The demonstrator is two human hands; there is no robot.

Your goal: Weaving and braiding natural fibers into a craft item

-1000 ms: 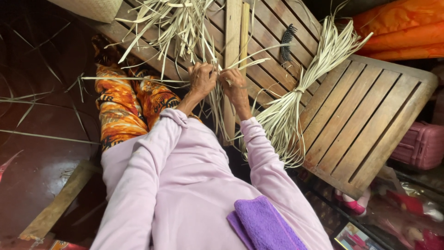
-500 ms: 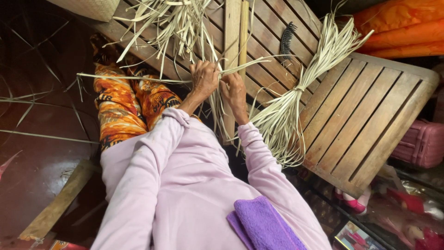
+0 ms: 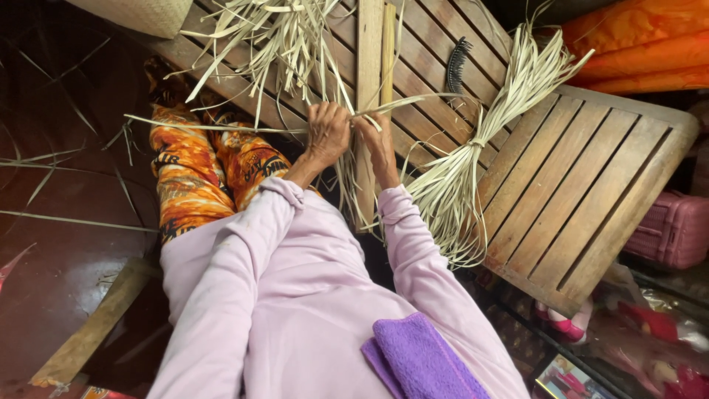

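— Pale dried leaf strips [image 3: 295, 44] fan out across a slatted wooden platform [image 3: 591, 177], seen from a camera looking down over a person in a lilac long-sleeved top. What are the hands doing?

— Both meet near the middle, toward twelve o'clock from the person's chest. The left hand [image 3: 327, 131] is clenched around the gathered strips, knuckles up. The right hand [image 3: 378, 140], touching it at three o'clock, pinches the same strips where one long strand runs off level toward nine o'clock.

— And around them?

— A tied bundle of strips [image 3: 473, 155] lies on the slats at three o'clock from the hands, splayed at both ends. A black comb [image 3: 456, 66] rests at one o'clock. Orange patterned trousers [image 3: 192, 177] show at eight o'clock, a purple towel [image 3: 421, 358] at six o'clock, orange cloth [image 3: 635, 44] at two o'clock, and a pink case [image 3: 672, 229] at four o'clock.
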